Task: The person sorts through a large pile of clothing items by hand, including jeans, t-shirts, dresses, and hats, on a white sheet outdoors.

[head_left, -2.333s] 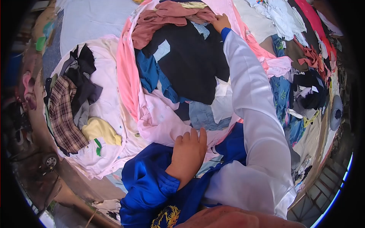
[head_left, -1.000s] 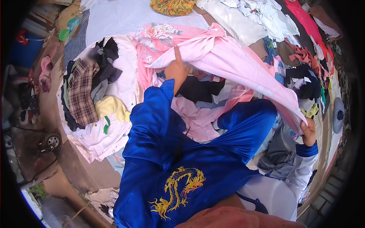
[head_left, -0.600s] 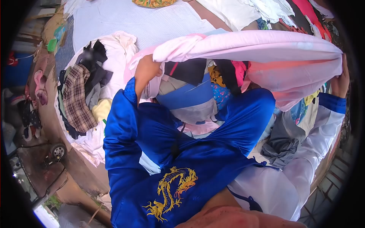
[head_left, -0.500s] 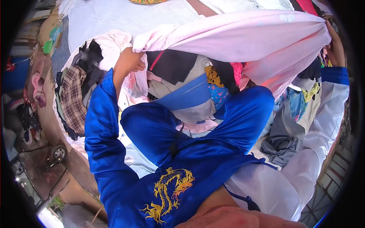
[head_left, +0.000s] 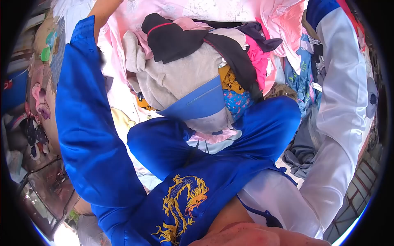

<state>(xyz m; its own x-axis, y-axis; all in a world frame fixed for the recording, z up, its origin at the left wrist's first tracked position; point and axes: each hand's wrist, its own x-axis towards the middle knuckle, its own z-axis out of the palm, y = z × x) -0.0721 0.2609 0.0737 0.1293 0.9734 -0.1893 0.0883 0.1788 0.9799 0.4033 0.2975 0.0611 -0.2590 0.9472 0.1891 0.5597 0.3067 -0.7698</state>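
Pink sheet [head_left: 197, 8] is raised above the heaped clothes [head_left: 193, 69], so gathering looks underway but untied; both arms reach up beside the heap, hands beyond the top edge, so finger state cannot be told.

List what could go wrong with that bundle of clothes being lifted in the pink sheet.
1. Both arms, the blue sleeve and the white sleeve, reach past the top edge, so the grip on the pink sheet cannot be seen; a slip could drop the load.
2. The black garment and the beige garment bulge out of the open front and could spill.
3. Loose clothes, such as the grey garment, lie below and could get mixed in.
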